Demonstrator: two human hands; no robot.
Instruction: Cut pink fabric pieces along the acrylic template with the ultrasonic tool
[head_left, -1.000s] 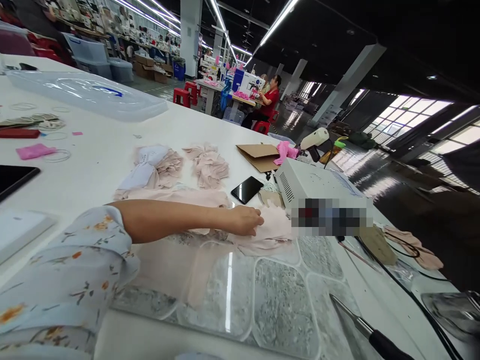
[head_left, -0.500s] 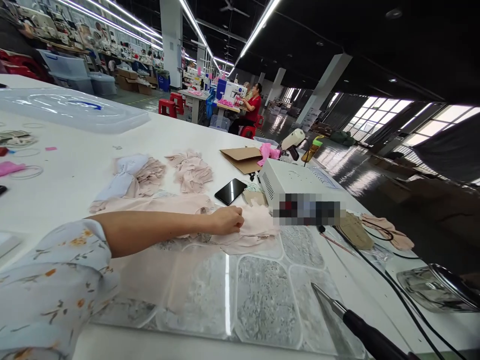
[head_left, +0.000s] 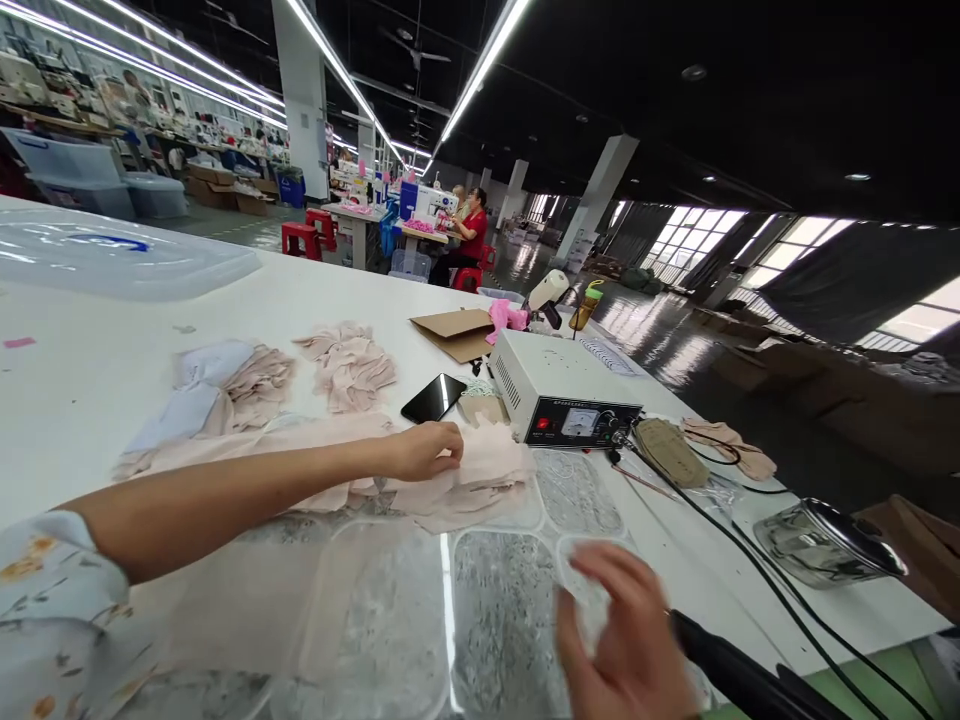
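My left hand (head_left: 426, 452) reaches across the mat with fingers curled together at the stack of thin pale pink fabric pieces (head_left: 491, 470). Its fingertips look pinched on the top piece, though the exact grip is partly hidden. Blurred by motion, my right hand (head_left: 626, 640) hangs over the front of the clear-topped mat (head_left: 506, 610), thumb and fingers apart and nothing between them. A black-handled tool (head_left: 739, 660) lies just right of and behind it; the hand covers its metal tip. A sheer pink sheet (head_left: 232, 605) spreads over the mat's left part.
A white control box (head_left: 566, 375) with cables stands behind the mat. Near it lie a phone (head_left: 433, 398), folded cardboard (head_left: 457, 330) and a tan pad (head_left: 670, 452). A glass jar (head_left: 814, 545) lies at right, fabric bundles (head_left: 349, 365) at left. A co-worker (head_left: 469, 235) sits beyond.
My right hand has come into view at the lower right, in front of the tool. The view has swung rightward. My left hand stays at the fabric stack, its fingers turned slightly.
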